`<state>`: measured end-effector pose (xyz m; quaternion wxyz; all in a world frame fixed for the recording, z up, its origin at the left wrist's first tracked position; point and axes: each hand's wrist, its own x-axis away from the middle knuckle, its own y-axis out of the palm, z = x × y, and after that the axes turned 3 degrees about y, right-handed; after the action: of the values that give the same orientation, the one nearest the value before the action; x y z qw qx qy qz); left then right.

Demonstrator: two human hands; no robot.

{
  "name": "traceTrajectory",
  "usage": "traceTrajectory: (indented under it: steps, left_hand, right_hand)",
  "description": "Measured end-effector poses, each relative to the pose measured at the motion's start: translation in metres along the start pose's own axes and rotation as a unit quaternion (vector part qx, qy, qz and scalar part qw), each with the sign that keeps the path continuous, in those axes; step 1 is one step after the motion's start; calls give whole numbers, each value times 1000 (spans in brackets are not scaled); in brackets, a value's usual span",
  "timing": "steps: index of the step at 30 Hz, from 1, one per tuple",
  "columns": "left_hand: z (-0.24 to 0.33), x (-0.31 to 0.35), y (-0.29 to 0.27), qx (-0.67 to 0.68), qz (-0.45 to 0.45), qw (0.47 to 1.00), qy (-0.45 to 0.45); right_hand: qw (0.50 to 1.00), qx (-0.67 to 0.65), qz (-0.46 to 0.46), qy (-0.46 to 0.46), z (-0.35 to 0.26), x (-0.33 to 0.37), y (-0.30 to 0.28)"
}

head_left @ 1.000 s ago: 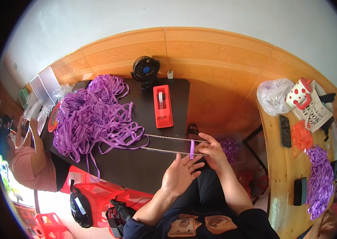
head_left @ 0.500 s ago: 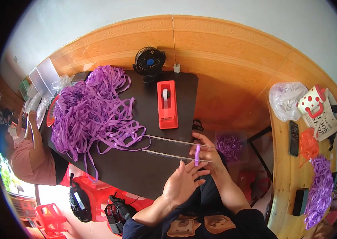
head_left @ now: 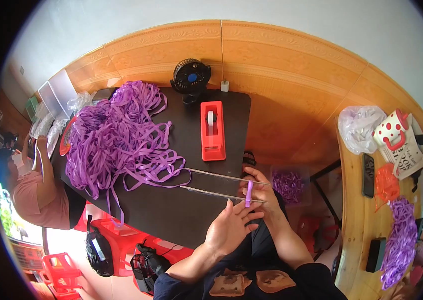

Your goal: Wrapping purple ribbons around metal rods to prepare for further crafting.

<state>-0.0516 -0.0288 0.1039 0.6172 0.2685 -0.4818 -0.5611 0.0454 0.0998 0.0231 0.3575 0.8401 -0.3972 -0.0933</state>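
Two thin, roughly parallel metal rods [head_left: 216, 175] stretch over the dark table's front edge, their left parts looking twisted. My right hand [head_left: 267, 197] is closed around their right ends. A short purple ribbon band [head_left: 249, 194] spans both rods just by my right fingers. Palm up, my left hand [head_left: 227, 231] is open below the rods, fingers spread, fingertips close to the band; whether they touch it I cannot tell. At the rods' far left ends, a strand of purple ribbon [head_left: 166, 185] loops across and leads back to a large tangled ribbon pile [head_left: 111, 135].
A red tape dispenser [head_left: 213, 131] and a black fan [head_left: 191, 77] stand on the dark table [head_left: 171, 215]. Beneath its right side, a clear bin [head_left: 289, 186] holds purple pieces. The wooden table [head_left: 349, 240] bears a dotted mug [head_left: 390, 127], phone and ribbon. A co-worker [head_left: 39, 192] sits left.
The whole view has shifted very slightly. My hands, the rods and the purple band keep nearly the same places.
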Motion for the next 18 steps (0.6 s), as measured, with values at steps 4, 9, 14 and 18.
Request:
traceTrajectory:
  steps: [4,9,14,18]
  left_hand:
    - [-1,0,-1,-3,5,1000,0]
    - [0,1,-1,-1,-9,1000,1]
    - [1,3,0,-9,-8,1000,4]
    - [0,2,-2,1,-12,1000,-2]
  right_hand:
    - [1000,-1,-14,7,-5,6,-2]
    - [993,44,103,23,-24,18,-3]
    - [996,68,59,-1,-34,22,16]
    - [992,94,83,1,-34,21,25]
